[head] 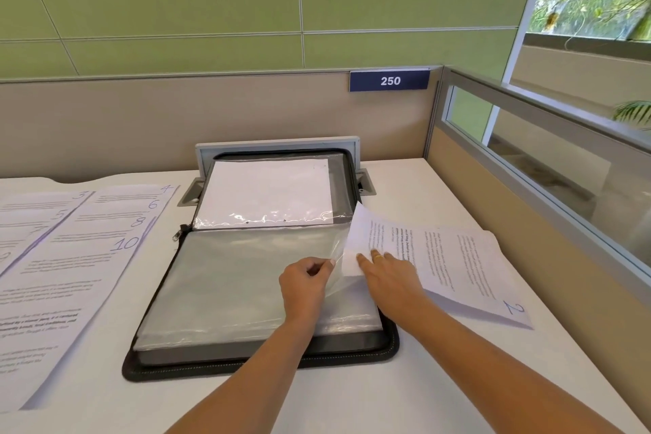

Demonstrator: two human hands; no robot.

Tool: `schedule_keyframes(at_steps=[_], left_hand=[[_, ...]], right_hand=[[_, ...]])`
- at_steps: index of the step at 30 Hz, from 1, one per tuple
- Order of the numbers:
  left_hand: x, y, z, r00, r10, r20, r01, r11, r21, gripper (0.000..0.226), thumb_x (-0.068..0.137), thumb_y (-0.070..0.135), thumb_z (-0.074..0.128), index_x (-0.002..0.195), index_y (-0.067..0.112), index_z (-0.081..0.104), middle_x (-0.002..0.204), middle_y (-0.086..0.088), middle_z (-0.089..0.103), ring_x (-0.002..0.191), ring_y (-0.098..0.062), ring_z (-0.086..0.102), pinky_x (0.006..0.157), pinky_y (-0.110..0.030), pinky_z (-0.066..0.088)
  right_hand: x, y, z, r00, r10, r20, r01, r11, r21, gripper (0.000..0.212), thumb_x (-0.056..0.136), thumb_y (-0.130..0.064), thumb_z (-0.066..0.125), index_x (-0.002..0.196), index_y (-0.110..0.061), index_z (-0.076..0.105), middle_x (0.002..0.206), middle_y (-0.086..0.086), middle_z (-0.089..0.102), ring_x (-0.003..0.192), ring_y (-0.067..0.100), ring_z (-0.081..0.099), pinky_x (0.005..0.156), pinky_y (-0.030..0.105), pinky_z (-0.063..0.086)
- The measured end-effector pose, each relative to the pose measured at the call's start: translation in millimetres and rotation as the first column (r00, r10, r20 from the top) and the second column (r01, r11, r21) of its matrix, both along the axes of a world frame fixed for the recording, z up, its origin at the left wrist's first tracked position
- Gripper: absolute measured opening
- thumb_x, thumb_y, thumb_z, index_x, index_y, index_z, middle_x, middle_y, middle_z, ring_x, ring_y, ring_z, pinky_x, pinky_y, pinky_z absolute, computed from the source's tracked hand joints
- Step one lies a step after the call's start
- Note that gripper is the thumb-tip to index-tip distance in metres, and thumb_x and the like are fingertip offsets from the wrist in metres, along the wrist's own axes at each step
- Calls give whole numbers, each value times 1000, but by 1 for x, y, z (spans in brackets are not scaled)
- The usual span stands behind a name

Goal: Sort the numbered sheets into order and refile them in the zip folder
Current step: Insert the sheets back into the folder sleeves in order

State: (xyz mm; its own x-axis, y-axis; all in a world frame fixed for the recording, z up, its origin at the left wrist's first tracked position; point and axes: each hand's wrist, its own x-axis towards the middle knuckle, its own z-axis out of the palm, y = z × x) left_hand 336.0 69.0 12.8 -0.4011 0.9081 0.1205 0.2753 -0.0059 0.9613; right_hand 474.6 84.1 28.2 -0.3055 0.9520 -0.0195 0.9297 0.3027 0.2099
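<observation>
two hands — left (306, 287) pinches sleeve (246, 278), right (387, 275) presses sheet (458, 264)

A white desk (422, 380) carries everything. At its middle lies an open black folder (253, 292), its far half running back over a grey hatch (278, 146) set at the desk's rear edge. To the left, overlapping sheets (70, 257) lie flat, fanned, with pen numbers up to 10. To the right, a sheet (468, 268) marked 2 seems to rest on the desk, its folder-side edge lifted.
</observation>
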Motion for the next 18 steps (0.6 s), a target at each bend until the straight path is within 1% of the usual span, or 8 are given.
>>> schedule_keyframes(at_steps=[3, 6, 9, 11, 13, 14, 16, 18], left_hand=[[1, 1, 1, 1000, -3, -2, 3, 1000, 11, 10, 83, 15, 71, 84, 5, 73, 70, 2, 65, 64, -1, 56, 57, -2, 40], [0, 2, 1, 999, -44, 5, 44, 999, -12, 12, 83, 16, 71, 81, 5, 73, 67, 4, 64, 62, -4, 56, 56, -4, 40], [-2, 3, 1, 996, -88, 30, 89, 995, -52, 22, 86, 24, 68, 73, 7, 72, 65, -3, 66, 62, -12, 54, 61, -18, 44], [-3, 6, 2, 994, -100, 50, 103, 993, -63, 26, 88, 27, 65, 70, 10, 70, 71, -7, 68, 64, -14, 56, 68, -28, 48], [-5, 11, 5, 992, -117, 38, 119, 990, -71, 26, 89, 28, 63, 71, 9, 69, 73, -6, 68, 67, -16, 58, 73, -32, 50], [-6, 14, 6, 991, -137, 6, 137, 987, -84, 27, 89, 28, 63, 72, 7, 69, 73, -7, 67, 67, -18, 57, 74, -33, 49], [-6, 22, 8, 974, -198, -110, 183, 974, -132, 30, 89, 31, 62, 75, 6, 67, 74, -9, 66, 69, -20, 57, 74, -35, 49], [-4, 29, 11, 944, -259, -206, 219, 956, -195, 33, 89, 37, 61, 76, 8, 65, 77, -8, 66, 71, -22, 59, 73, -36, 50]], right_hand=[[-1, 0, -4, 999, 26, 41, -27, 999, 38, 39, 99, -11, 31, 138, -11, 33, 133, 12, 47, 113, 27, 51, 76, 33, 42], [2, 0, -5, 991, 135, 24, -136, 990, 24, 41, 98, -9, 31, 139, -12, 35, 121, 7, 54, 106, 25, 56, 71, 32, 39], [10, 0, 0, 974, 216, -68, -222, 971, -86, 41, 96, -4, 33, 135, -13, 43, 122, 7, 57, 105, 28, 58, 79, 35, 45], [14, 0, 3, 963, 214, -166, -241, 955, -170, 31, 94, -3, 34, 119, -10, 52, 115, 11, 59, 99, 29, 58, 77, 34, 42], [19, 2, 7, 939, 200, -281, -271, 931, -246, 25, 96, -7, 35, 110, -11, 55, 114, 13, 61, 93, 25, 53, 75, 30, 36], [22, 3, 10, 926, 184, -330, -290, 906, -308, 27, 98, -12, 35, 113, -14, 57, 122, 10, 59, 100, 24, 52, 81, 29, 35], [28, 6, 16, 907, 136, -399, -315, 848, -427, 35, 100, -24, 35, 129, -26, 54, 143, -5, 45, 126, 17, 43, 103, 27, 28], [33, 12, 18, 865, 55, -499, -326, 817, -476, 36, 100, -27, 35, 131, -30, 54, 146, -10, 40, 134, 11, 34, 111, 27, 19]])
